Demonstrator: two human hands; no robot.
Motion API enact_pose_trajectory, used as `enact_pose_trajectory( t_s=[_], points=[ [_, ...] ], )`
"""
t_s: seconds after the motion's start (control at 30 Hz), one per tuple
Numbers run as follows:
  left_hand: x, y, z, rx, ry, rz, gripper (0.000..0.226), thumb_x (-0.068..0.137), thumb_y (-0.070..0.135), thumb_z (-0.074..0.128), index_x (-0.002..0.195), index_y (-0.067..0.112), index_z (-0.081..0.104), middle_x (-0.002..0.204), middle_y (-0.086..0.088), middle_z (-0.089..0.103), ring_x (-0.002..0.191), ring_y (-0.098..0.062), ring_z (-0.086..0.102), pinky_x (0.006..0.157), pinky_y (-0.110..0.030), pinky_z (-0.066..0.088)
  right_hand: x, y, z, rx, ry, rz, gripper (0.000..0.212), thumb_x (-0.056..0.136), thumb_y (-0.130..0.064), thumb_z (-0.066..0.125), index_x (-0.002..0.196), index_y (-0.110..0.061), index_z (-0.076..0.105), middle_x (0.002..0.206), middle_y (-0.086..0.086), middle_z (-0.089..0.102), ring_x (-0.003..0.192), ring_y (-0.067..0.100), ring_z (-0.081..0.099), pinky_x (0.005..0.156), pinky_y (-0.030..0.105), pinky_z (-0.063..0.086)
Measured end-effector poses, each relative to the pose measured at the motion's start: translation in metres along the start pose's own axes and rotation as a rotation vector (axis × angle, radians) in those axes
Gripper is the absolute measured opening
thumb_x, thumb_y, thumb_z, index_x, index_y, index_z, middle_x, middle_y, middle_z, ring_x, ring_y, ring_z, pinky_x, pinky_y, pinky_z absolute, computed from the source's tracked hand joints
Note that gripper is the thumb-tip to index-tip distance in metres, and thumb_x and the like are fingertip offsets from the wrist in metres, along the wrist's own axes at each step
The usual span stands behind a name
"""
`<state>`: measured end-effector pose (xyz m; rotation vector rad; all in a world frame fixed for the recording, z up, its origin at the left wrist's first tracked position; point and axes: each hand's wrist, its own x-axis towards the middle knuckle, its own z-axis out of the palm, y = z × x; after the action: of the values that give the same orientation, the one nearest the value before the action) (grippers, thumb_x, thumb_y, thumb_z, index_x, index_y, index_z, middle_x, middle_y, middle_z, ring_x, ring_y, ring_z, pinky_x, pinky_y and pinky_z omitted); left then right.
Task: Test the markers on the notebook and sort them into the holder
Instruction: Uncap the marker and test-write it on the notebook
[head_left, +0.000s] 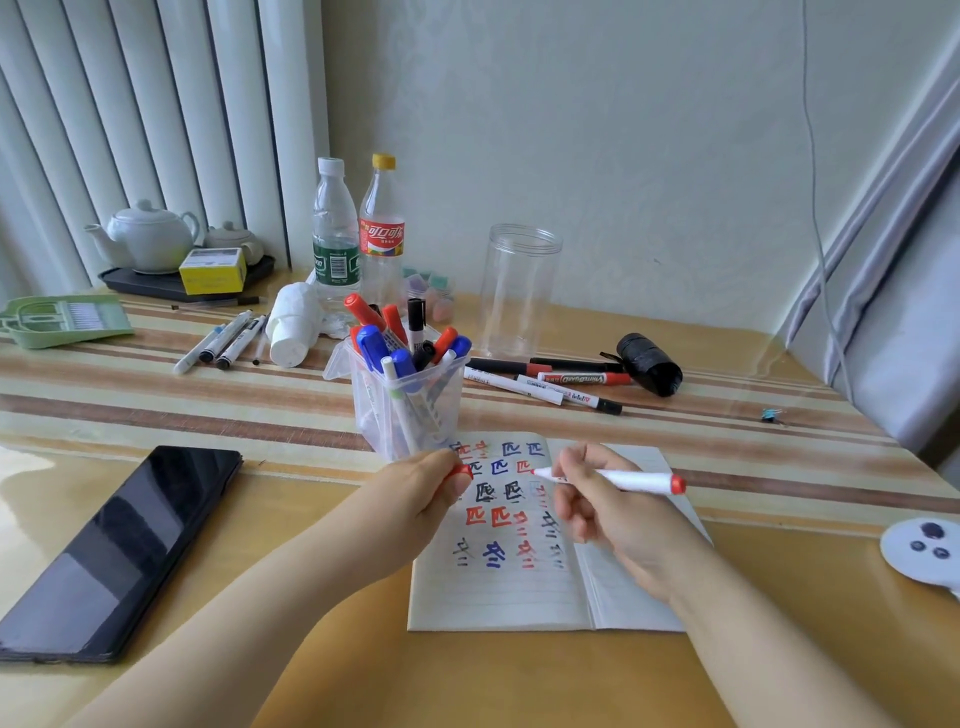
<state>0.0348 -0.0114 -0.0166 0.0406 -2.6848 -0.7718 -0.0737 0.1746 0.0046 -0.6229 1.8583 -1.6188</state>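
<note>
Now the right hand grips an uncapped red marker over the notebook, while the left hand, at nine o'clock from it, pinches the red cap.

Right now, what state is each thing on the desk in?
Red marker: uncapped, in right hand, tip over the page.
Red cap: off, pinched in left hand.
Notebook: open, test marks on left page.
Marker holder: upright, nearly full.
Clear jar: upright, lidless, empty.
Phone: screen dark.
Two bottles: capped, upright.
</note>
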Motion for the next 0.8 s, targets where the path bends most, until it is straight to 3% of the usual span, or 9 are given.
enact_pose_trajectory(
  t_s=[0.13, 0.23, 0.33, 0.43, 0.5, 0.57, 0.67, 0.8],
  points=[
    [0.017, 0.005, 0.001, -0.022, -0.034, 0.013, 0.028, 0.097, 0.037, 0.030, 0.085, 0.017, 0.046, 0.077, 0.013, 0.048, 0.070, -0.003, 0.048, 0.062, -0.011, 0.039, 0.011, 0.000, 0.008, -0.218, 0.086, -0.035, 0.031, 0.097, -0.036, 0.039, 0.091, -0.011, 0.056, 0.054, -0.002, 0.045, 0.054, 0.011, 0.040, 0.061, 0.028, 0.033],
    [0.026, 0.004, 0.015, -0.005, -0.036, 0.059, 0.037, 0.097, 0.040, 0.027, 0.092, 0.011, 0.050, 0.088, -0.001, 0.056, 0.082, -0.014, 0.051, 0.076, -0.026, 0.043, 0.016, 0.007, 0.014, -0.313, 0.161, -0.069, 0.028, 0.094, -0.031, 0.046, 0.077, -0.010, 0.053, 0.053, -0.001, 0.047, 0.056, 0.014, 0.044, 0.061, 0.031, 0.035],
    [0.026, 0.002, 0.031, -0.082, -0.006, 0.114, 0.049, 0.096, 0.046, 0.024, 0.100, 0.008, 0.054, 0.097, -0.003, 0.060, 0.089, -0.012, 0.048, 0.080, -0.019, 0.036, 0.018, 0.019, 0.016, -0.348, 0.207, -0.099, 0.026, 0.090, -0.023, 0.056, 0.067, -0.016, 0.047, 0.044, -0.009, 0.048, 0.045, 0.007, 0.041, 0.051, 0.024, 0.032],
    [0.022, 0.001, 0.039, -0.083, 0.007, 0.174, 0.052, 0.096, 0.045, 0.020, 0.115, 0.011, 0.055, 0.119, 0.000, 0.056, 0.108, 0.000, 0.037, 0.095, -0.001, 0.016, 0.022, 0.026, 0.012, -0.342, 0.244, -0.127, 0.025, 0.085, -0.014, 0.061, 0.066, -0.014, 0.043, 0.045, -0.006, 0.044, 0.045, 0.012, 0.038, 0.048, 0.025, 0.030],
    [0.021, -0.002, 0.040, -0.116, 0.014, 0.189, 0.043, 0.098, 0.037, 0.022, 0.124, 0.019, 0.051, 0.127, 0.008, 0.049, 0.114, 0.014, 0.023, 0.101, -0.002, 0.004, 0.024, 0.029, 0.010, -0.371, 0.271, -0.172, 0.032, 0.084, -0.013, 0.062, 0.063, -0.013, 0.039, 0.044, -0.008, 0.042, 0.043, 0.008, 0.035, 0.045, 0.021, 0.029],
    [0.019, -0.004, 0.038, -0.147, 0.008, 0.173, 0.040, 0.097, 0.034, 0.025, 0.123, 0.018, 0.052, 0.129, 0.007, 0.049, 0.116, 0.013, 0.020, 0.098, 0.002, -0.002, 0.024, 0.030, 0.009, -0.391, 0.285, -0.195, 0.036, 0.085, -0.009, 0.062, 0.061, -0.012, 0.035, 0.038, -0.012, 0.042, 0.038, 0.003, 0.034, 0.042, 0.015, 0.025],
    [0.021, -0.009, 0.040, -0.127, 0.012, 0.191, 0.051, 0.094, 0.040, 0.020, 0.112, 0.007, 0.055, 0.119, -0.005, 0.058, 0.109, -0.005, 0.031, 0.089, 0.005, -0.006, 0.024, 0.031, 0.009, -0.402, 0.282, -0.199, 0.036, 0.087, -0.006, 0.059, 0.061, -0.010, 0.034, 0.037, -0.016, 0.047, 0.037, 0.002, 0.037, 0.039, 0.013, 0.024],
    [0.023, -0.013, 0.046, -0.086, 0.015, 0.170, 0.068, 0.087, 0.056, 0.011, 0.112, 0.008, 0.053, 0.115, -0.006, 0.059, 0.108, -0.006, 0.036, 0.088, 0.004, -0.016, 0.027, 0.036, 0.009, -0.430, 0.292, -0.226, 0.037, 0.086, -0.009, 0.062, 0.060, -0.012, 0.036, 0.043, -0.003, 0.047, 0.045, 0.010, 0.042, 0.041, 0.015, 0.025]
  ],
)
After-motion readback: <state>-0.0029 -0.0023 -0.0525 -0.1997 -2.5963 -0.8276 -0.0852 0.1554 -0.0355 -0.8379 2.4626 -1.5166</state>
